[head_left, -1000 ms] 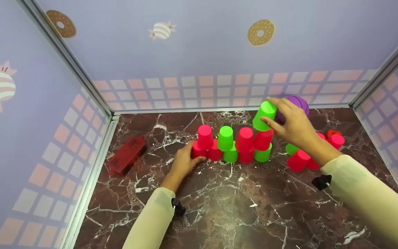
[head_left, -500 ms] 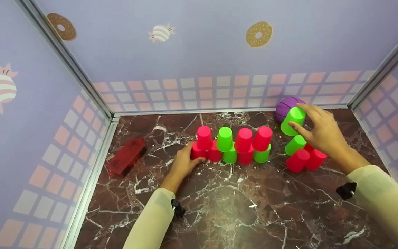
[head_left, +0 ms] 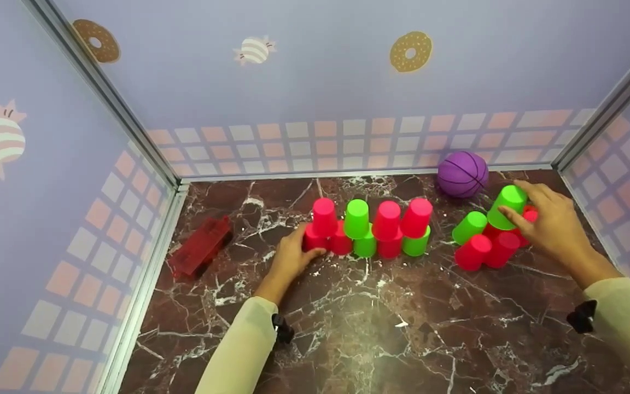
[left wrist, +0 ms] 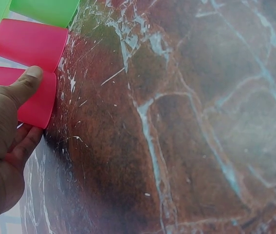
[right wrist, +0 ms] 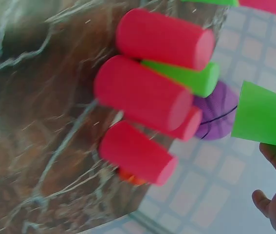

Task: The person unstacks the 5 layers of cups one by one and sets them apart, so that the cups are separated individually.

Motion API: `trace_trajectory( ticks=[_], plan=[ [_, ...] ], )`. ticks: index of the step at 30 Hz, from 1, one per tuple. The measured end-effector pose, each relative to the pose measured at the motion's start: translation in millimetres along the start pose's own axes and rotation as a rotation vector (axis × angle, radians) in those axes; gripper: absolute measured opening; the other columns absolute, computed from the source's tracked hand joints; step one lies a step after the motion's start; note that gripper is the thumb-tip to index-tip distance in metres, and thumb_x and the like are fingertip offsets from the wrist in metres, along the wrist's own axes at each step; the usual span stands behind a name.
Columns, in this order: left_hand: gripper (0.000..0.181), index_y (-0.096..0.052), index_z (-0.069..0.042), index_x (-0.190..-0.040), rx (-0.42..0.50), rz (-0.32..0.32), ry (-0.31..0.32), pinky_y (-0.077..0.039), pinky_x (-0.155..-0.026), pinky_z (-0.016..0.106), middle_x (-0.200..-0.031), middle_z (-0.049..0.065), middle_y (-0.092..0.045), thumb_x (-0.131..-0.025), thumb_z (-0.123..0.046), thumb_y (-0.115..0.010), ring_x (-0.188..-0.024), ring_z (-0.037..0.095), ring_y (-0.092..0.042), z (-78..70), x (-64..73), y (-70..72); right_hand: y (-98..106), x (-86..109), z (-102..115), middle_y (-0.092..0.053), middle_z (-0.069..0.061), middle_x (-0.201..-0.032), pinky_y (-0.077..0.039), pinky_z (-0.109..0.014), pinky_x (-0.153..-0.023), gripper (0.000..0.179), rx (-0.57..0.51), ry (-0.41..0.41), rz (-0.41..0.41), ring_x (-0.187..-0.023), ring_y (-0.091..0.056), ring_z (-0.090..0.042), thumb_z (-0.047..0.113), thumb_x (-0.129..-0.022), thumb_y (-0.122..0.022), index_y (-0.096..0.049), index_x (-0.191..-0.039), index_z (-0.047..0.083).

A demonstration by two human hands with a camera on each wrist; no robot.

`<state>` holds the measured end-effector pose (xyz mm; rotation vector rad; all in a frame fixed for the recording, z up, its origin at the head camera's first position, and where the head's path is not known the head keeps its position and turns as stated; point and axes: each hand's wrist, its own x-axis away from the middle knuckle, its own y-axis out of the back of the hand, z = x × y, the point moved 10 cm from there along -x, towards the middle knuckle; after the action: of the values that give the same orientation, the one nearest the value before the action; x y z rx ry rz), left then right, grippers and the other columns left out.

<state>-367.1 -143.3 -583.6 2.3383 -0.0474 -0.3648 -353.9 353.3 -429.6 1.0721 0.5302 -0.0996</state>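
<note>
My left hand grips the leftmost red cup of a row of upside-down cups, thumb in front and fingers round its far side. The left wrist view shows the thumb lying on that cup's wall. Red and green cups stand in this lower row, with a second row on top: a red cup, a green cup and two more reds. At the right, my right hand pinches an upside-down green cup between thumb and fingers, raised above a loose group of red cups and one green cup.
A purple ball sits against the back wall, behind the loose cups. On the left of the marbled surface lies a translucent red block-shaped object. A small orange-red object shows beside a red cup. Patterned walls enclose the back and sides.
My right hand has carried the green cup rightward from above the upper row's right end, past the ball, to over the loose cups. My left hand has stayed on its red cup.
</note>
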Motion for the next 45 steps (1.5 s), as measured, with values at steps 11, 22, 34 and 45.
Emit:
trace_trajectory(
  ticks=[11, 22, 34, 45],
  plan=[
    [0.061, -0.065, -0.008, -0.138, 0.014, 0.005, 0.001, -0.061, -0.105, 0.058, -0.128, 0.022, -0.079, -0.087, -0.029, -0.093, -0.119, 0.043, -0.077, 0.3, 2.7, 0.0, 5, 32.2, -56, -0.067, -0.036, -0.120, -0.043, -0.049, -0.072, 0.059, 0.014, -0.114, -0.016, -0.086, -0.059, -0.045, 0.014, -0.098, -0.083, -0.060, -0.147, -0.009],
    [0.061, -0.064, -0.007, -0.137, -0.009, 0.005, 0.014, -0.062, -0.103, 0.059, -0.127, 0.023, -0.079, -0.088, -0.029, -0.093, -0.118, 0.042, -0.078, 3.2, 3.9, -1.6, 10, 46.9, -80, -0.066, -0.039, -0.123, -0.032, -0.030, -0.079, 0.056, -0.015, -0.174, -0.093, -0.095, -0.059, -0.050, 0.015, -0.098, -0.081, -0.061, -0.143, -0.011],
    [0.061, -0.064, -0.007, -0.138, -0.002, 0.005, 0.014, -0.061, -0.106, 0.058, -0.128, 0.022, -0.079, -0.089, -0.030, -0.092, -0.120, 0.042, -0.077, 3.4, 3.2, -1.3, -15, 70.8, -92, -0.066, -0.038, -0.119, -0.044, -0.054, -0.076, 0.058, -0.001, -0.198, -0.032, -0.095, -0.062, -0.053, 0.015, -0.096, -0.083, -0.061, -0.143, -0.011],
    [0.062, -0.064, -0.006, -0.139, 0.014, 0.001, 0.016, -0.060, -0.107, 0.060, -0.129, 0.024, -0.078, -0.088, -0.028, -0.092, -0.120, 0.044, -0.076, 1.4, 0.5, -0.3, -47, 88.4, -98, -0.062, -0.044, -0.130, -0.049, -0.077, -0.092, 0.056, -0.015, -0.228, 0.066, -0.112, -0.062, -0.064, 0.005, -0.095, -0.083, -0.056, -0.141, -0.013]
  ],
)
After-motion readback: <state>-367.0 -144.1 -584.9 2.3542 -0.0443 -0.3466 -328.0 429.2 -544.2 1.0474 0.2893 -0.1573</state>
